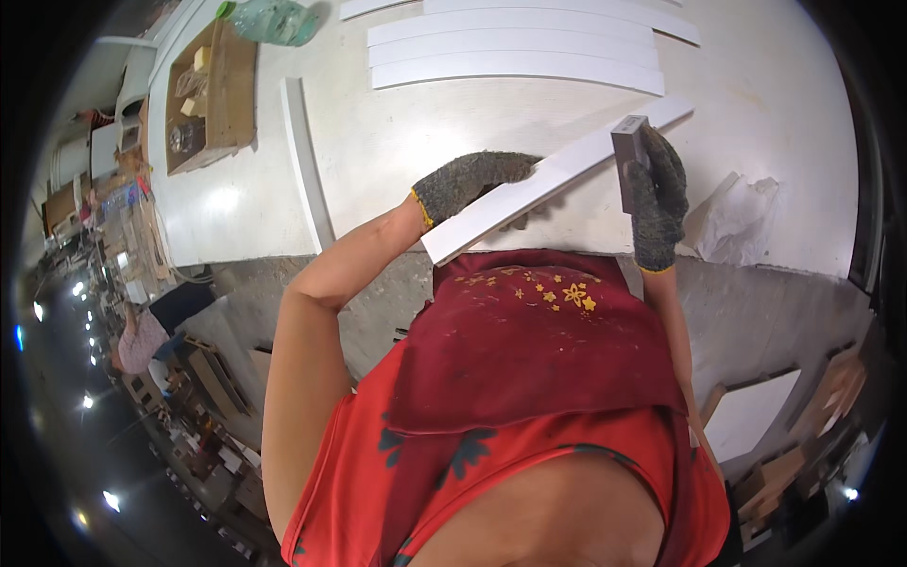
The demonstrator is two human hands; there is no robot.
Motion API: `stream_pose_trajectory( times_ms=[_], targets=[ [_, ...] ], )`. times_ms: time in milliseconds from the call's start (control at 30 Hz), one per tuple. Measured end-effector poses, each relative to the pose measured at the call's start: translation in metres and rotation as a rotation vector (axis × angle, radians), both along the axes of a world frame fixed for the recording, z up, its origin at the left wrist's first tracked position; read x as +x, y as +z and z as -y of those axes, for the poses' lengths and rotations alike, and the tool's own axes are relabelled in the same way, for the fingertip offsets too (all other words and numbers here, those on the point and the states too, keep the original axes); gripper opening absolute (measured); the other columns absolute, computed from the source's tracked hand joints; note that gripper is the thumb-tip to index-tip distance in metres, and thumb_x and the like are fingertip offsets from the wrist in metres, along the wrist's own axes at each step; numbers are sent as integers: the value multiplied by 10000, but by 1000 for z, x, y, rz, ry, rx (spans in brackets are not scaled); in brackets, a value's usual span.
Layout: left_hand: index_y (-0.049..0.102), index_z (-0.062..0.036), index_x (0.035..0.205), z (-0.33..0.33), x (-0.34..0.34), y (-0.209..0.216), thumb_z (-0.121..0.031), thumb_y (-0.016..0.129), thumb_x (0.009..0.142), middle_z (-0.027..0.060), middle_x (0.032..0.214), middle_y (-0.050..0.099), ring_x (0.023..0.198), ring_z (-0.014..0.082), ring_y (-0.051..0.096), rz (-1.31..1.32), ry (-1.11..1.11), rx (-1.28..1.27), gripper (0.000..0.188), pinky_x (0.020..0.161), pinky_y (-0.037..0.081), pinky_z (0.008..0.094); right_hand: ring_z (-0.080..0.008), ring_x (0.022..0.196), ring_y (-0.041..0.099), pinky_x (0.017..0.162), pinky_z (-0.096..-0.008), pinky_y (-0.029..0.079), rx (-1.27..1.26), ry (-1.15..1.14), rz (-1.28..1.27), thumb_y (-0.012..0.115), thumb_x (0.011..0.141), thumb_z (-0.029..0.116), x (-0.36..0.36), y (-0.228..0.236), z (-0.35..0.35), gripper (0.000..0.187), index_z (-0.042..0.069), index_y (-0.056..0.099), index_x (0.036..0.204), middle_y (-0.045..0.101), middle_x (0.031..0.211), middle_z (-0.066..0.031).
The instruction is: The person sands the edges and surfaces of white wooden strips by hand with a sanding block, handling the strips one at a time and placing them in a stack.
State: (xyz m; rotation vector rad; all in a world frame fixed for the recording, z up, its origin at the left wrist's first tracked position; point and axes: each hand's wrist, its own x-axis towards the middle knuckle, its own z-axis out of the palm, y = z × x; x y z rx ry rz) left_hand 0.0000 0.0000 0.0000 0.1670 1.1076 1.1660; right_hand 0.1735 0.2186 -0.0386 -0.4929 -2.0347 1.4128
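Strip [564, 180] slants lengthwise away rightward, left grip [477, 180] holding it, right grip [663, 194] a block [625, 151].

Your white tabletop [794, 123] carries white boards [515, 57], one separate strip [307, 165], a brown box [236, 85], a greenish bottle [274, 21] and some crumpled plastic [744, 222].

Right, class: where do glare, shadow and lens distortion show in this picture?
Head view: glare on the glossy white worktable, left side; soft shadow beside the hand-held long white board; the worktable's right edge bows outward; black corners surround the fisheye image.
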Motion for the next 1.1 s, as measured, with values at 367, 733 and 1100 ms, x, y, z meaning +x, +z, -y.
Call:
stream_pose_trajectory(
  times_ms=[367,733,1100],
  targets=[
    [417,-20,1506,10,4,30,-228,649,956,165,1023,705,734,192,686,36,17,-109,632,627,576,325,-233,1269,542,1047,-357,457,-341,-27,-14,560,996,49,5,13,13,420,-39,523,1405,561,1403,-150],
    [405,53,1477,149,24,50,-135,744,902,223,1281,641,1111,221,666,-527,533,-384,694,968,537,335,-239,1284,524,1095,-361,412,-449,-253,-48,565,998,93,17,1,-3,447,-61,502,1413,531,1436,-146],
    [638,-58,1301,232,17,-4,-215,823,783,137,1026,657,876,214,655,-1426,577,-926,572,803,547,361,-221,1302,516,1100,-353,395,-260,-53,88,557,1013,119,2,-21,5,445,-47,506,1422,549,1428,-136]
  ],
)
